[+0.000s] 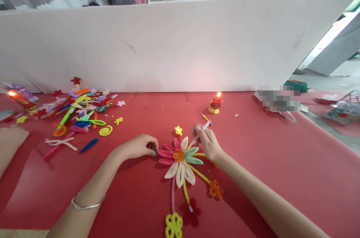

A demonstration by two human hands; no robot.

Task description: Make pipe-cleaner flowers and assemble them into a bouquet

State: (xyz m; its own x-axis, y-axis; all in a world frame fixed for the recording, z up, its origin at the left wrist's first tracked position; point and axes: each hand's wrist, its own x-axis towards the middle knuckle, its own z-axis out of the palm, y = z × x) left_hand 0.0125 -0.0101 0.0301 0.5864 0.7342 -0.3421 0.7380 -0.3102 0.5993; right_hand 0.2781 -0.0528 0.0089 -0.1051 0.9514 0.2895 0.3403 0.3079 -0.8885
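Observation:
A large pipe-cleaner flower point(180, 175) lies on the red table, with pink, white and mint-green petals round an orange centre. My left hand point(144, 145) is closed, its fingertips pinched at the tip of a pink petal; a small dark spot shows there. Between the fingers of my right hand point(207, 142) is a translucent white glue stick point(204, 126), slanting down to the flower's upper right edge. Yellow and pink stems fan out below, ending in an orange flower point(216, 189), a dark red flower point(194, 213) and a yellow flower point(173, 225). A small yellow flower point(178, 130) sits above.
A lit red candle point(216, 103) stands behind my right hand. Another lit candle point(21, 100) is at the far left, beside a heap of pipe-cleaner pieces point(81, 108). Another person's hand point(12, 136) rests at the left edge. A white board point(168, 50) closes off the back.

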